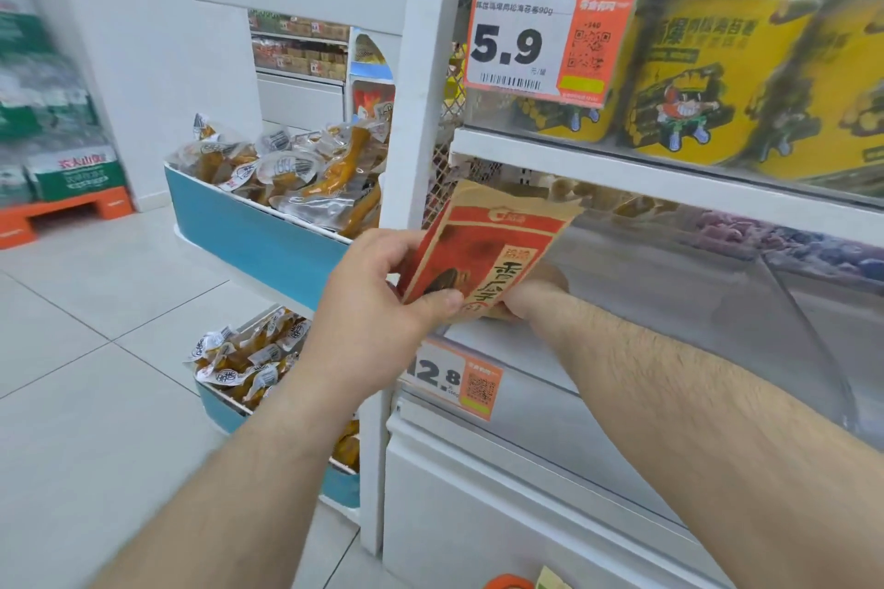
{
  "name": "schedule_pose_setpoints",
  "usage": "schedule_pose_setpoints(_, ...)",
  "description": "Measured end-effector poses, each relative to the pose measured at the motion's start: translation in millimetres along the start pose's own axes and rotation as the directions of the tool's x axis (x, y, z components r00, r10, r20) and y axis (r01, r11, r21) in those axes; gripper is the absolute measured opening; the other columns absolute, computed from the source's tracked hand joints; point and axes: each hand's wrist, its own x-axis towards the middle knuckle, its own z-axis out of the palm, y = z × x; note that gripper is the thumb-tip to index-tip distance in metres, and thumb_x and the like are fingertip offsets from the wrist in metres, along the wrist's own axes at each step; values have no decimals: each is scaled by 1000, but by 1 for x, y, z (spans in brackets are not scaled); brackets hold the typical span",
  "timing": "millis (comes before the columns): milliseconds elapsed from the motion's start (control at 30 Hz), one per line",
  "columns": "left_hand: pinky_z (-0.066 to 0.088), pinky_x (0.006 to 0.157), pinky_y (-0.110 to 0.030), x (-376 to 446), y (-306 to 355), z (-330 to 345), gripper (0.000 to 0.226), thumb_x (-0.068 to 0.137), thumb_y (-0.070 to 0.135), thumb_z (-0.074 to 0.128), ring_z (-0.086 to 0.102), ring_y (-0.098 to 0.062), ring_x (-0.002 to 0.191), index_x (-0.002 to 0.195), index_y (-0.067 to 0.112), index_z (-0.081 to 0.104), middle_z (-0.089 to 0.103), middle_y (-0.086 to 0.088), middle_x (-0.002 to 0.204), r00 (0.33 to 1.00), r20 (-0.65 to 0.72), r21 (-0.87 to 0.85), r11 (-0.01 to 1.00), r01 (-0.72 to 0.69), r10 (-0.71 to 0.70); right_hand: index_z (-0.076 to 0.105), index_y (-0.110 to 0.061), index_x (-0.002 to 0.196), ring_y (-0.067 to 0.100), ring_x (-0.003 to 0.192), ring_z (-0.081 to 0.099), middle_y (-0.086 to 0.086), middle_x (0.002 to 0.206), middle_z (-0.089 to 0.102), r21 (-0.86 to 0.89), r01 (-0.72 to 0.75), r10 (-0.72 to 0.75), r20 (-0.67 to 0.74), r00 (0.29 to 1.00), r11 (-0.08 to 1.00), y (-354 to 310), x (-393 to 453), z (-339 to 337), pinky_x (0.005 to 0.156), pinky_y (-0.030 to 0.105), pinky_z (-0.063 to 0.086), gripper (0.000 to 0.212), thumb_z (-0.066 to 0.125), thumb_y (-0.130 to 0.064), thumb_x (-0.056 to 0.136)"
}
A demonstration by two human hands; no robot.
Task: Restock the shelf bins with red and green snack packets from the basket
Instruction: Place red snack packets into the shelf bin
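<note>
The red packet (483,254) sits at the centre of the frame, tilted so its brown top edge leans toward the upper right, in front of the clear bin (669,282) on the middle shelf. I have my left hand (378,306) gripping its lower left edge, thumb pressed on the printed face and fingers curled behind. My right hand (531,297) reaches in from the lower right and holds the packet's bottom edge from behind; most of that hand is hidden by the packet, but the curled fingers show just under it. The bin's clear front wall rises behind the packet, and blurred purple and brown goods show through it toward the right. Just below my hands, an orange price tag (454,378) reading 12.8 is fixed to the shelf edge. Above, in the upper middle, a larger tag (535,38) reads 5.9, and right of it yellow tubs (708,77) stand in a row on the upper shelf. A white post (416,86) runs down the frame just left of the packet. Left of the post, blue-fronted trays (248,230) hold clear-wrapped amber snacks (296,167), one tray above another. At the far left, green and white cartons (52,124) stand on an orange pallet (62,213). At the bottom edge, an orange rim (507,583) pokes into view, too cut off for me to identify.
</note>
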Motion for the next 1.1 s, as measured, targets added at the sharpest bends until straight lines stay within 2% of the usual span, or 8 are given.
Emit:
schedule_pose_setpoints(67,44,75,-13,10,-5,2,42,76,12,81,58,2,90,89,47,61,61,15,101,999,39,122,992,-3,-2,69,-17,97,18,82,71,1,95,75,24,-8,8,13,1000,1000,1,0,-1,76,30,60,21,69,-34,85)
schedule_pose_setpoints(200,38,64,1,31,-10,11,36,79,13,78,56,15,77,105,35,66,61,26,86,992,104,249,967,48,-76,68,-16,92,16,77,71,2,91,74,110,-52,51,17,999,993,4,-2,-5,61,23,57,18,76,-24,78)
schedule_pose_setpoints(333,50,78,-22,50,-5,26,35,79,17,78,62,-11,90,109,31,65,61,15,89,983,152,418,908,35,-108,66,-17,80,16,75,71,0,84,74,134,-41,41,8,999,990,2,0,-6,68,27,58,16,67,-32,84)
schedule_pose_setpoints(533,45,67,-24,74,-8,56,22,85,13,70,56,-16,79,96,25,54,55,9,80,944,185,540,831,135,-273,70,-10,80,17,60,72,6,73,75,373,-76,26,137,990,925,13,-2,-15,50,24,56,13,64,-17,90)
schedule_pose_setpoints(667,48,69,-29,88,-16,78,12,88,11,60,60,-23,81,100,14,62,65,-4,97,936,128,645,745,172,-327,72,-8,92,25,80,74,13,90,76,539,-152,36,220,975,829,17,-7,-19,74,36,62,20,52,-11,92)
schedule_pose_setpoints(867,50,81,-31,97,-28,101,23,93,7,55,64,-29,109,115,3,61,65,-13,119,930,-37,688,666,289,-365,68,-6,86,28,85,72,12,87,73,525,-145,14,245,969,839,21,-8,-24,83,39,60,40,33,13,78)
schedule_pose_setpoints(1000,50,86,-38,95,-34,106,30,93,8,54,60,-34,113,123,3,50,61,-16,123,946,-72,687,672,277,-317,72,-8,89,20,80,65,6,91,73,357,-65,-19,227,974,932,25,-3,-21,69,27,52,30,57,10,70)
schedule_pose_setpoints(1100,51,82,-37,95,-36,107,34,92,10,56,62,-34,112,124,1,49,62,-16,122,956,4,794,583,175,-293,73,-12,111,17,97,67,0,105,74,321,-32,-51,247,968,946,28,-1,-18,92,32,54,41,77,-3,71)
